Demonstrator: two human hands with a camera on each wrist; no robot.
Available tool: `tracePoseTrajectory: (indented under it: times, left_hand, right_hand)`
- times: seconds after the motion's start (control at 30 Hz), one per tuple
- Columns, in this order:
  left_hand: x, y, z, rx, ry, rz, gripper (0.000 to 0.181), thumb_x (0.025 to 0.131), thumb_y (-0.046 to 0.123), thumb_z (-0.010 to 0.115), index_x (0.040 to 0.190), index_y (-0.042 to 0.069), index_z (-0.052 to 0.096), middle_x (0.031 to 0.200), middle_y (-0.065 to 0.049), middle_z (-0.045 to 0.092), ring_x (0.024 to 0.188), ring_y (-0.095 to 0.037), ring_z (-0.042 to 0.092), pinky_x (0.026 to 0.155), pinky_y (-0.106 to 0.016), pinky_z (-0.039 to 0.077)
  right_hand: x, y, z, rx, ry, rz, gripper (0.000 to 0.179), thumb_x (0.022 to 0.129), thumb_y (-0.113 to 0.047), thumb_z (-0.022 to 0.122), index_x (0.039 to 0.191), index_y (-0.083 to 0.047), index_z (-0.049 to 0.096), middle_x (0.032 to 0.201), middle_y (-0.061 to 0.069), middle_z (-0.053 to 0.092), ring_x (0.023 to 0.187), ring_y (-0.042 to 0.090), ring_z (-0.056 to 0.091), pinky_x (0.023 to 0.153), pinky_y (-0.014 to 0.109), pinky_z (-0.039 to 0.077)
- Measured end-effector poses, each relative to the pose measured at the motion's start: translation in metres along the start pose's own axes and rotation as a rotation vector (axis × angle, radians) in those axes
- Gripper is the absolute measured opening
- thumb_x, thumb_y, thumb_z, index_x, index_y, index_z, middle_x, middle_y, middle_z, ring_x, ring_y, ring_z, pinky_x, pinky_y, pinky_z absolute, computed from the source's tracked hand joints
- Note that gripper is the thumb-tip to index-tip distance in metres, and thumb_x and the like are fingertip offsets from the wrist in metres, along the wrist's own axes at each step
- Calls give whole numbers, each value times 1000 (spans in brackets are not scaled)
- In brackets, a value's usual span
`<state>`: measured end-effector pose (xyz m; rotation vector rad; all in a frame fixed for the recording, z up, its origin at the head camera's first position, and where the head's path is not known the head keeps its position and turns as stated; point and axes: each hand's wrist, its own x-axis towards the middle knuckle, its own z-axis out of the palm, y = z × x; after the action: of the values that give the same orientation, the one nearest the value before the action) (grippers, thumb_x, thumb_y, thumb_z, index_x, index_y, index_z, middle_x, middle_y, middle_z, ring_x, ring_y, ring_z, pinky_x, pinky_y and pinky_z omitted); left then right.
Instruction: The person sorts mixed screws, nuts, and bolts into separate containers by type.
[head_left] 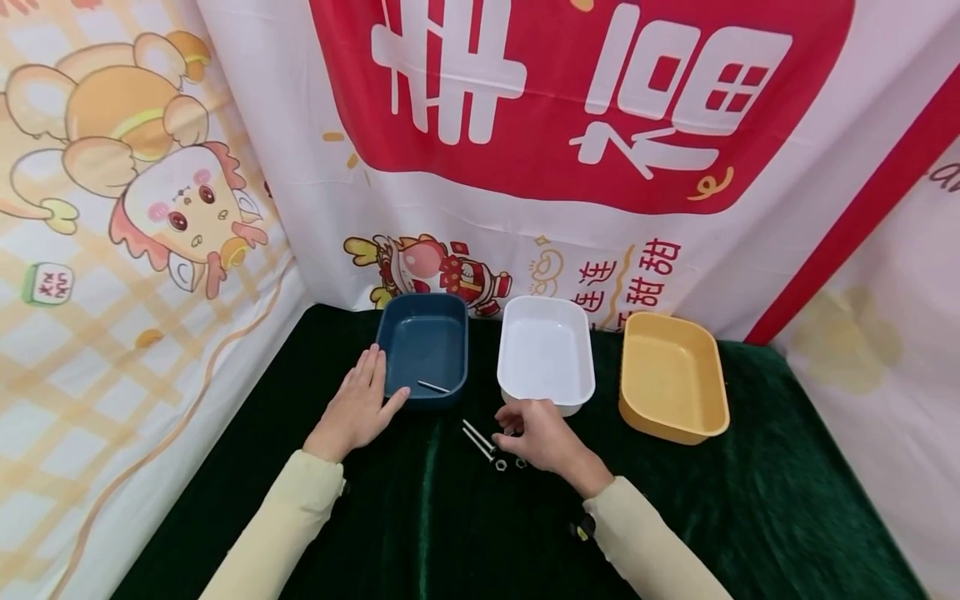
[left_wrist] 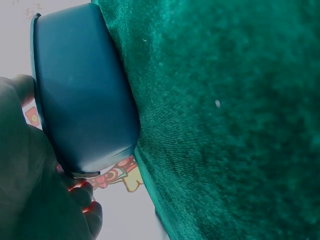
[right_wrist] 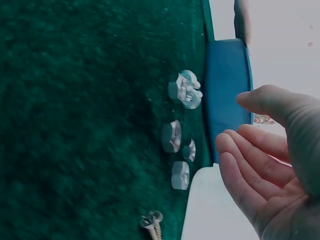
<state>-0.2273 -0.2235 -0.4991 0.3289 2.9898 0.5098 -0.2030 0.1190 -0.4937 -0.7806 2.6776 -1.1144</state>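
My left hand (head_left: 356, 408) rests with straight fingers on the near left rim of a dark blue bin (head_left: 408, 310). In the left wrist view the same bin's outer wall (left_wrist: 82, 90) shows beside the hand. One thin metal screw (head_left: 432, 387) lies inside the bin. My right hand (head_left: 542, 435) hovers before a white bin (head_left: 546, 350), thumb and bent fingers apart, holding nothing visible. Under it, long bolts (head_left: 477, 442) and a hex nut (head_left: 501, 465) lie on the cloth. The right wrist view shows several nuts (right_wrist: 171, 136) and two threaded screws (right_wrist: 152, 222).
A yellow bin (head_left: 675, 379) stands at the right of the row. Dark green plush cloth (head_left: 480, 533) covers the table. Printed fabric (head_left: 450, 200) hangs behind the bins and at both sides.
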Motion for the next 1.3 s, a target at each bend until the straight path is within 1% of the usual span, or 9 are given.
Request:
tracePoseTrajectory:
  times: [0.27,0.37,0.5,0.63,0.77,0.97,1.07,1.2,1.3]
  left_hand:
    - [0,0,1,11,2,-2,94,109,63,36,168,-2,3,179,-19,-4,166,-42,0,133,-62,10]
    - [0,0,1,13,10,0,93,110,62,38,168,-3,4,179,-19,-3,166,-42,1,133,-62,11]
    - [0,0,2,9,13,7,93,110,62,37,168,-3,4,179,-19,-3,166,-42,1,133,-62,11]
    - [0,1,1,6,15,10,93,110,61,38,168,-3,4,179,-20,-3,166,-42,1,133,-62,11]
    - [-1,1,1,6,16,5,92,110,60,40,168,-3,5,179,-20,-3,166,-43,1,133,-63,11]
    - [-2,-1,3,18,25,1,92,110,60,40,168,-4,6,178,-21,-1,166,-43,3,132,-63,13]
    - [-2,-1,4,19,28,2,92,110,60,40,168,-4,6,178,-21,-1,166,-43,3,132,-63,12]
    - [-2,-1,4,16,25,4,92,110,60,39,168,-4,6,178,-21,-1,166,-43,2,132,-63,11]
    - [-3,0,3,17,22,4,92,110,60,39,168,-4,6,178,-21,-2,166,-43,2,132,-63,12]
  right_hand:
    - [0,3,12,-44,-9,-26,21,92,-14,81,108,-1,78,100,8,78,87,13,75,78,26,62]
    - [1,4,15,-85,-4,-63,19,90,-12,82,106,-1,78,96,7,79,85,13,75,76,24,62]
    - [2,6,18,-120,-21,-67,19,90,-12,82,105,-1,78,93,7,79,84,13,75,76,24,61]
    - [3,5,19,-132,-40,-40,18,90,-12,81,106,-2,78,93,6,79,84,12,74,75,24,61]
    - [5,6,23,-154,-26,-39,17,89,-10,81,104,-2,78,91,5,78,81,10,73,73,24,60]
    - [7,4,28,-191,-18,-7,14,89,-11,81,101,-5,78,89,3,76,77,5,69,71,24,59]
    - [8,1,28,-198,-32,23,11,90,-12,81,99,-7,78,86,1,75,73,3,66,68,22,57]
    - [10,-2,26,-175,-63,70,8,90,-12,80,97,-8,77,83,-2,74,69,1,64,65,20,55]
    - [11,-3,24,-163,-84,87,5,90,-11,80,94,-10,77,80,-3,72,66,1,63,63,20,54]
